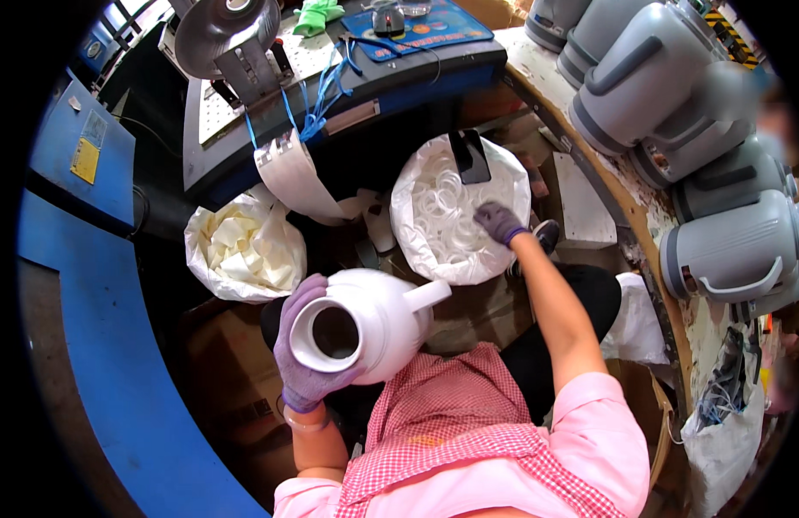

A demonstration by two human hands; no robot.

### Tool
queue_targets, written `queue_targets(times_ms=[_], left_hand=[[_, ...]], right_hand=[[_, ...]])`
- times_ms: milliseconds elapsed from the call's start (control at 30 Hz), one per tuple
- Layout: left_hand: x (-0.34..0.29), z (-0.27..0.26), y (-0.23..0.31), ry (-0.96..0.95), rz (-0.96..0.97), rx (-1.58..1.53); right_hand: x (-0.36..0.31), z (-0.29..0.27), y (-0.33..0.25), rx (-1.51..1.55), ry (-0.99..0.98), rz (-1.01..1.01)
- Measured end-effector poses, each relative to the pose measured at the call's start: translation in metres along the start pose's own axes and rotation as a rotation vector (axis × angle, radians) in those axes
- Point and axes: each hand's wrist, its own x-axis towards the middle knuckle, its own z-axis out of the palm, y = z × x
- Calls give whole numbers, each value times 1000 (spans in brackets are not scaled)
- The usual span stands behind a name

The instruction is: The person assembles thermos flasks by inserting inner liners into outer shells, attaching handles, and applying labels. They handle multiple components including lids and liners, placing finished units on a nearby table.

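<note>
My left hand (297, 354), in a light purple glove, grips a white jug body (378, 315) with a side handle. The jug lies tilted over my lap, its round open mouth turned toward me and its inside dark. My right hand (500, 222), in a darker purple-grey glove, reaches over a white bag (405, 220) full of clear plastic rings (447, 194). Its fingers look stretched out and slightly apart at the rings, with nothing visible held in them. A dark phone-like slab (469, 157) rests on the bag's far rim.
Left of the ring bag stands a white bag (287, 281) of cream scraps. Beyond is a dark bench (218, 160) with a metal bowl-shaped fixture (228, 39) and blue cords (317, 108). Several grey jugs (732, 246) line the curved shelf at right. A blue cabinet (106, 345) borders my left.
</note>
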Motion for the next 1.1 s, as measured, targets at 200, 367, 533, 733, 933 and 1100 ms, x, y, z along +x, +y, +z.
queue_targets(times_ms=[200, 367, 533, 733, 933, 1100], left_hand=[[13, 36, 13, -75, 231, 171], [19, 60, 27, -75, 335, 307], [17, 82, 30, -21, 471, 375], [7, 96, 47, 24, 516, 441], [0, 101, 59, 20, 522, 460], [-4, 96, 63, 4, 561, 495]], right_hand=[[-79, -119, -82, 885, 81, 97], [-157, -173, -175, 514, 91, -611], [-196, -180, -219, 745, 131, -666], [-205, -164, -242, -99, 155, -723], [-211, -167, -248, -284, 144, -710], [-219, -181, -241, -240, 28, -828]])
